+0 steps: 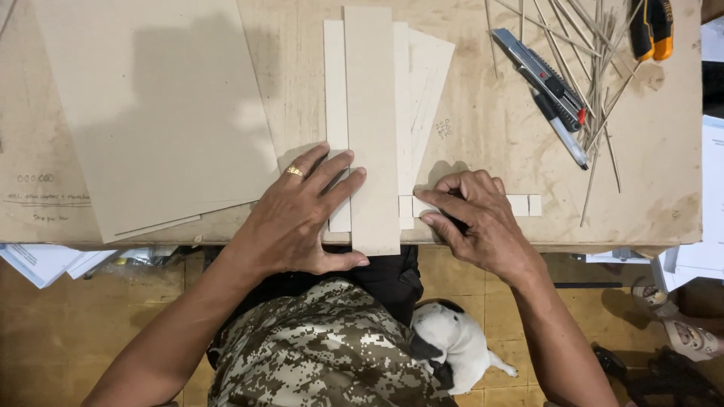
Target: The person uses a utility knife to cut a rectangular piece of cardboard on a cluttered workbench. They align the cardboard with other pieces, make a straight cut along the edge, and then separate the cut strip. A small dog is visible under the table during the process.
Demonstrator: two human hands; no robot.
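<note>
No packages, labels, signs or screens.

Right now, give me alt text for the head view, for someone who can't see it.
Left hand presses a long cardboard strip flat on a worn table, while the right hand pinches a small white strip beside it. A utility knife and thin sticks lie at upper right.
</note>
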